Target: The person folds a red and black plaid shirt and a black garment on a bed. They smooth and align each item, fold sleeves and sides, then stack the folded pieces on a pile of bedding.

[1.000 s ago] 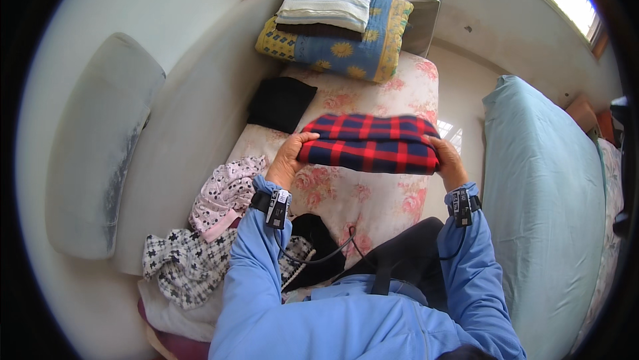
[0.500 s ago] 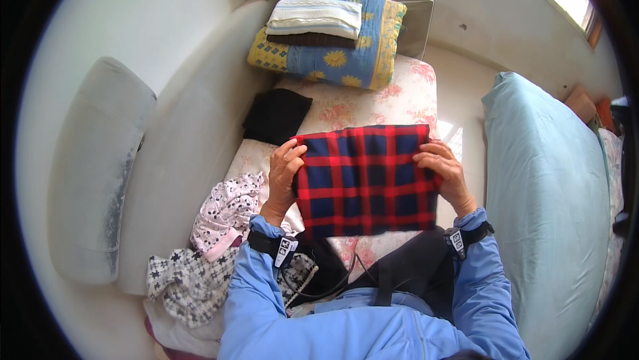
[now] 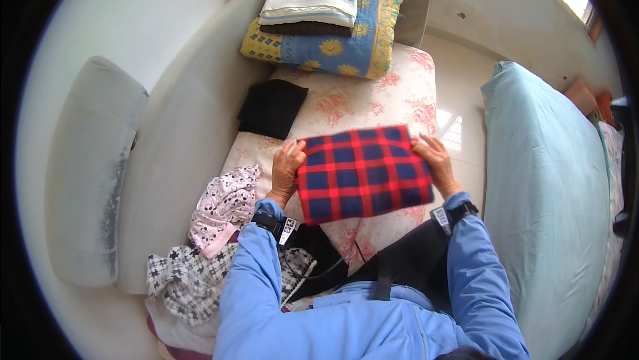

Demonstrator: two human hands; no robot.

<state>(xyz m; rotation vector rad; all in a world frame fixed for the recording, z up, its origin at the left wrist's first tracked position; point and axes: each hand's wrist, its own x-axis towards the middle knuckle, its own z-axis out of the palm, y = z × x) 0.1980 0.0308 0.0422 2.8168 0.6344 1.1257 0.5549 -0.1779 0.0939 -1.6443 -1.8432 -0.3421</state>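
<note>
While we hold the folded red plaid cloth [image 3: 363, 173] flat above the flowered cushion [image 3: 373, 97], our left hand [image 3: 286, 170] and right hand [image 3: 436, 160] grip its side edges with curled fingers. A loose grip could let the folds slip open. Crumpled clothes [image 3: 223, 203] lie nearby; farther off, a black garment [image 3: 271, 107] and a stacked sunflower blanket [image 3: 333, 40].
</note>
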